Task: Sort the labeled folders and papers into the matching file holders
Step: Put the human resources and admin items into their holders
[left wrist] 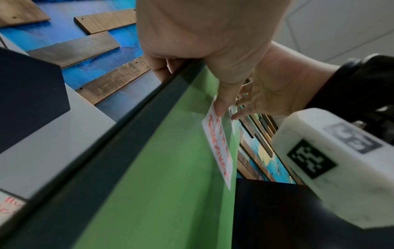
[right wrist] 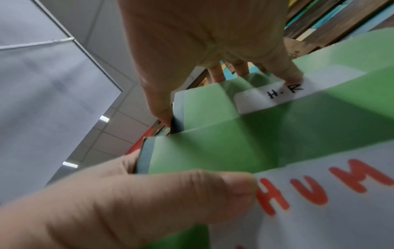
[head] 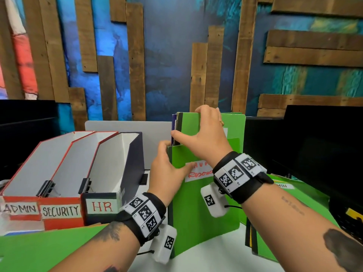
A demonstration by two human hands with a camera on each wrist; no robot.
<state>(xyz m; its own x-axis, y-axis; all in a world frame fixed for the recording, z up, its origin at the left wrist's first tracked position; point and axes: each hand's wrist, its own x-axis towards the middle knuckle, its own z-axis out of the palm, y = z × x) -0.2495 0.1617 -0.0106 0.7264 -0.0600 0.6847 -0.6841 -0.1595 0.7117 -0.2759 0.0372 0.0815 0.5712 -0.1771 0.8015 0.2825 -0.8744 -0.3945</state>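
Three file holders stand in a row at the left: ADMIN (head: 29,169), SECURITY (head: 68,167) and HR (head: 110,173). Several green folders stand upright on the white table (head: 216,258). My left hand (head: 170,163) grips the left edge of the front green folder (head: 196,209), thumb on its red-lettered label (head: 198,171) starting "HUM" (right wrist: 319,193). My right hand (head: 198,130) grips the taller green folder (head: 233,130) behind it, fingers over the top edge. That folder's label reads "H.R" (right wrist: 283,92). In the left wrist view, the left hand (left wrist: 202,50) holds the front folder (left wrist: 166,176).
A green folder (head: 49,246) lies flat at the front left. More green folders (head: 294,195), one labelled ADMIN, lie to the right. Black monitors stand at right (head: 314,144) and left (head: 25,122). A white board (head: 127,126) stands behind the holders.
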